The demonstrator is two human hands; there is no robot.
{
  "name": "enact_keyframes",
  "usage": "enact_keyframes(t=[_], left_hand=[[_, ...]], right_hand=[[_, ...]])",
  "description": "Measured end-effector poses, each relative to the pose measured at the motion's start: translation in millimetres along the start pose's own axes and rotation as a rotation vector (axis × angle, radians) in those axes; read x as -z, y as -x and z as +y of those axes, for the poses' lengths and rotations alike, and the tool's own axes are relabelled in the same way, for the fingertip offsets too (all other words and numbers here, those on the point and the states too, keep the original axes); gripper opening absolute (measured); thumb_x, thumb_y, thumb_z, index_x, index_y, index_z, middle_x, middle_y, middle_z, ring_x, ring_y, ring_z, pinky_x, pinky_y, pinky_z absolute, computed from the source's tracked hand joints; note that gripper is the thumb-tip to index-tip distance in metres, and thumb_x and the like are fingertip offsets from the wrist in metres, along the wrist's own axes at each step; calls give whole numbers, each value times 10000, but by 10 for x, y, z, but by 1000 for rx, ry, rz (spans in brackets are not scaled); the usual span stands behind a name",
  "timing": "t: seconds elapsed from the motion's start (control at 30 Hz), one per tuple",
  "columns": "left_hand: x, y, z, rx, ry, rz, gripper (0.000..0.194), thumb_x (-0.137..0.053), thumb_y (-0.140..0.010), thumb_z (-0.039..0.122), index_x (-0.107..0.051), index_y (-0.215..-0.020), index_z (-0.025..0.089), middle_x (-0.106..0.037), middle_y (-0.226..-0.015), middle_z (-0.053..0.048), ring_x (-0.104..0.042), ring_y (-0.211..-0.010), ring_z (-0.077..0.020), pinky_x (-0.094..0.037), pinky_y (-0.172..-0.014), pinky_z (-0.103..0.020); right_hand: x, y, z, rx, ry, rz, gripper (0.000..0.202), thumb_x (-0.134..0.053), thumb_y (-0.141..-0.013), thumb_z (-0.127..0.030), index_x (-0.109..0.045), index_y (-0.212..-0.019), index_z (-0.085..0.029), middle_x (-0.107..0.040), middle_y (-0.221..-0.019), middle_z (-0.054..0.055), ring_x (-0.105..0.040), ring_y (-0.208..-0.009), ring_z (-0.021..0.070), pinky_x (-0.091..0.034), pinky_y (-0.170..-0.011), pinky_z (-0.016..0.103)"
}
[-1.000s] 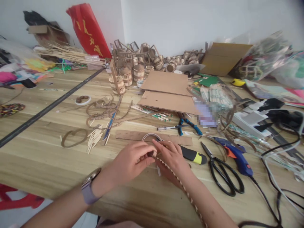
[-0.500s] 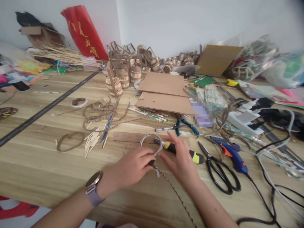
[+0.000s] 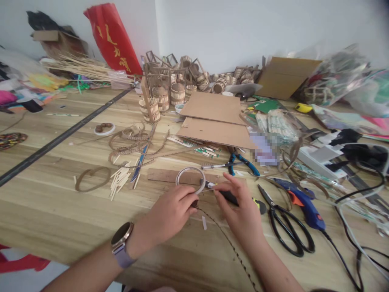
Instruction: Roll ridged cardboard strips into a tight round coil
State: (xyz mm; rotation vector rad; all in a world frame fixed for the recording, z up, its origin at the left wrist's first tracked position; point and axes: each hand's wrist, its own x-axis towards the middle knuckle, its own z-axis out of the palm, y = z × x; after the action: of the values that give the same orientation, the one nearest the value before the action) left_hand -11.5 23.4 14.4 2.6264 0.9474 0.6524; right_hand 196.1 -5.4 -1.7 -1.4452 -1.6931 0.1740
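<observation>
My left hand (image 3: 170, 213), with a watch on its wrist, pinches the end of a thin corrugated cardboard strip (image 3: 223, 239) that curves back toward me across the wooden table (image 3: 60, 207). My right hand (image 3: 241, 209) is closed around a black and yellow utility knife (image 3: 257, 202). The knife's tip points left at a roll of tape (image 3: 191, 179), which lies just beyond my left fingers. A flat brown ruler-like strip (image 3: 162, 175) lies under the roll.
Black scissors (image 3: 287, 227), a blue glue gun (image 3: 302, 202) and cables (image 3: 352, 227) lie to the right. Blue pliers (image 3: 244, 162), cardboard sheets (image 3: 212, 119), small woven baskets (image 3: 161, 99), loose sticks (image 3: 119, 180) and a power strip (image 3: 319, 156) crowd the far side.
My right hand has let go of the strip, moved right and closed on the utility knife. My left hand still holds the strip's end.
</observation>
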Motion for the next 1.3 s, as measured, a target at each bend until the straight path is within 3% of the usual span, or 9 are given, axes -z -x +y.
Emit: enact_keyframes(t=[0.1,0.2,0.4,0.7,0.8,0.9,1.07,1.2,1.3], left_hand=[[-25,14,7,-33,-43,15,162,-642,-871,109,-651,-1033,117,-667,-1139,-131,-635,-1042,-261,-560,-910,-405],[-42,22,20,-54,-54,4,151,-635,-880,119,-649,-1031,112,-662,-1139,-134,-630,-1034,-260,-557,-908,-407],[-40,4,53,-32,-1,-44,129,-602,-907,140,-640,-1030,131,-661,-1088,-104,-624,-1007,-242,-545,-910,-393],[-56,14,71,-1,-41,-105,101,-625,-895,157,-642,-990,126,-665,-1025,-96,-625,-951,-266,-564,-831,-432],[-75,15,80,-9,-80,-127,106,-641,-892,182,-642,-981,125,-663,-1025,-102,-623,-948,-271,-568,-820,-436],[-71,5,99,-15,-59,-121,128,-666,-874,169,-638,-992,129,-660,-1064,-99,-616,-994,-267,-561,-862,-422],[-34,11,115,-33,8,-73,175,-685,-855,144,-639,-1021,114,-661,-1085,-111,-617,-1012,-260,-551,-898,-411],[-22,35,58,30,107,-37,158,-657,-872,130,-644,-1029,131,-655,-1092,-108,-624,-1025,-245,-540,-925,-388],[-22,27,3,51,202,-30,174,-614,-900,140,-649,-1067,172,-528,-1330,-136,-555,-1194,-263,-490,-1007,-399]], right_hand=[[23,-24,17,-62,56,85,425,-584,-907,-245,-457,-1313,-263,-750,-1005,48,-674,-964,250,-494,-840,414],[27,-35,3,95,183,173,456,-575,-910,-187,-446,-1340,-264,-741,-1002,64,-665,-953,257,-494,-820,416],[-66,10,-83,458,334,77,544,-553,-914,-65,-397,-1410,-225,-735,-908,54,-641,-854,214,-437,-752,343],[-90,19,-69,465,398,-15,450,-506,-913,-60,-441,-1354,-122,-711,-850,73,-569,-845,229,-393,-774,355],[-118,20,-71,376,305,-41,395,-504,-883,-59,-514,-1269,-146,-706,-836,63,-561,-793,228,-386,-719,351],[-155,35,-94,131,30,-12,277,-543,-820,-92,-585,-1069,-206,-702,-831,41,-566,-742,213,-402,-696,344],[-127,1,-47,-152,-171,46,177,-599,-757,-145,-518,-882,-241,-642,-720,-14,-505,-555,145,-404,-550,277],[59,-141,136,-329,-298,170,158,-607,-815,-258,-471,-897,-253,-614,-699,-34,-501,-526,125,-411,-529,258],[152,-207,137,-463,-578,173,299,-709,-770,-357,-531,-983,-244,-638,-756,-22,-586,-664,135,-471,-662,276]])
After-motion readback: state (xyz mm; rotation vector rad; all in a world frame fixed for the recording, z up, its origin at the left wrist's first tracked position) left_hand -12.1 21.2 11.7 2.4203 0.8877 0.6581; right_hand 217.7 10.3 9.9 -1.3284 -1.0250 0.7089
